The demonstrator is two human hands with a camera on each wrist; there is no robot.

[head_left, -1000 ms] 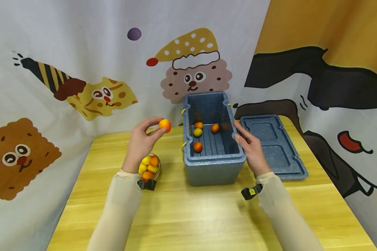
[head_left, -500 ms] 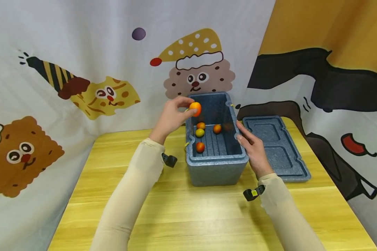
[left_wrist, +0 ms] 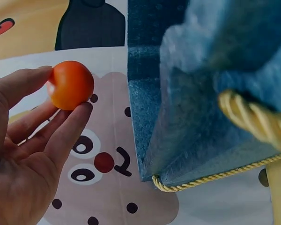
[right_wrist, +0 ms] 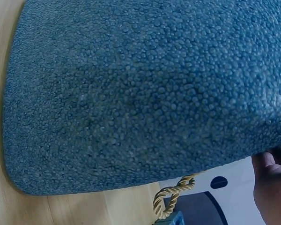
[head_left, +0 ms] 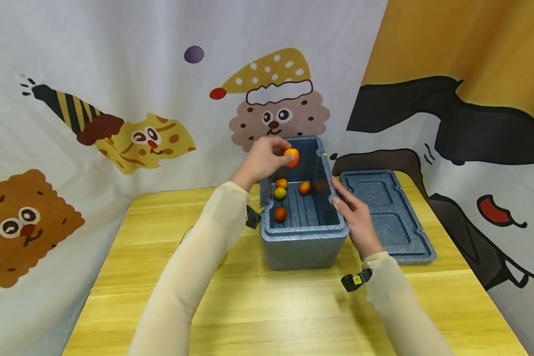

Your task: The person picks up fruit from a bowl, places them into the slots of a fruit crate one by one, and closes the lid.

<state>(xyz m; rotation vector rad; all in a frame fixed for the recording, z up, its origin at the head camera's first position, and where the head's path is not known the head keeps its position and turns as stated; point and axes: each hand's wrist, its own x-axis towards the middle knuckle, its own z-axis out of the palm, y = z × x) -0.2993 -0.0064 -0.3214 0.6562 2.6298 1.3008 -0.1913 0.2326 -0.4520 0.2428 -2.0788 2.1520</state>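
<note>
My left hand [head_left: 262, 159] pinches an orange cherry tomato [head_left: 292, 157] between thumb and fingertips, over the left part of the blue-grey foam box [head_left: 304, 252]. In the left wrist view this tomato [left_wrist: 71, 85] is smooth and shiny, with the box's wall and its yellow rope [left_wrist: 253, 117] to the right. Several more tomatoes lie on the box's ribbed floor, among them a red one [head_left: 280, 214] and a yellow-green one [head_left: 280, 193]. My right hand [head_left: 358, 217] grips the box's right rim, thumb on the edge; the right wrist view shows mostly the outer wall.
The foam lid [head_left: 387, 217] lies flat on the table to the right of the box. A wooden table [head_left: 267, 311] carries everything, backed by a printed curtain [head_left: 155, 64]. My left sleeve [head_left: 196, 262] covers nearly all of the bowl on the left.
My left hand has carried the cherry tomato from beside the box, rightward over its opening. The sleeve now hides the bowl of fruit that showed earlier. My right hand has kept its place.
</note>
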